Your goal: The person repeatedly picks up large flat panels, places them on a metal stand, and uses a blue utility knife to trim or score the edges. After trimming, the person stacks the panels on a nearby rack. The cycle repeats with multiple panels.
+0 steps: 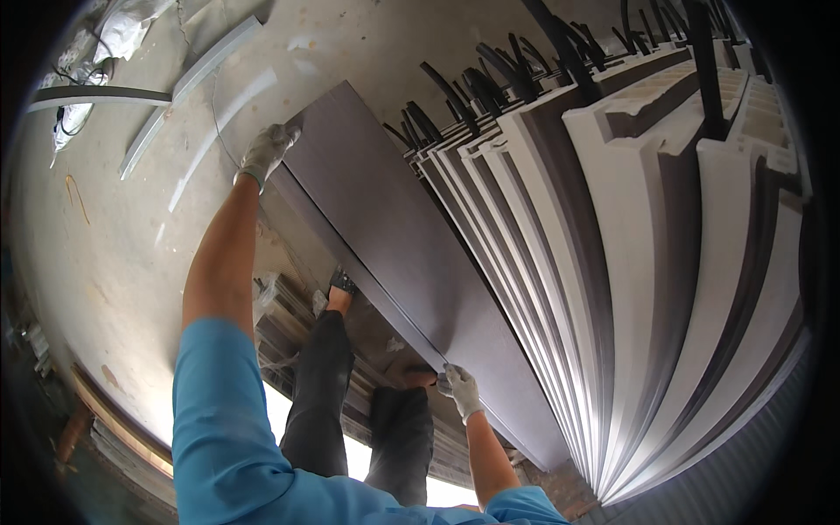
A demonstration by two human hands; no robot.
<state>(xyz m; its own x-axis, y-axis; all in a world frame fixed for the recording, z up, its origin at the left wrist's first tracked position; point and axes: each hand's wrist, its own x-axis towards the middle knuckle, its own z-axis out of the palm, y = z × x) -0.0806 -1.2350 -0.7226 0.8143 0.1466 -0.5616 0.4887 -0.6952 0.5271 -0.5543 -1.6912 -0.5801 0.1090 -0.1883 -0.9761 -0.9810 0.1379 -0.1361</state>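
Note:
A long grey-brown panel [394, 236] lies slantwise before me, its far end to the upper left and its near end toward the lower right. My left hand [268, 151], in a whitish work glove, is closed on the panel's left edge close to the far end. Lower down the same edge, my gloved right hand [459, 390] grips it with fingers curled over the rim. The panel's underside and the fingertips beneath it are hidden.
Right of the panel stands a dense row of white and dark profiles [630, 227], with black strips [499, 79] sticking up among them. Grey metal bars [188, 87] and crumpled plastic [131, 26] lie on the concrete floor [96, 245] at upper left. Stacked slats [289, 319] sit by my legs.

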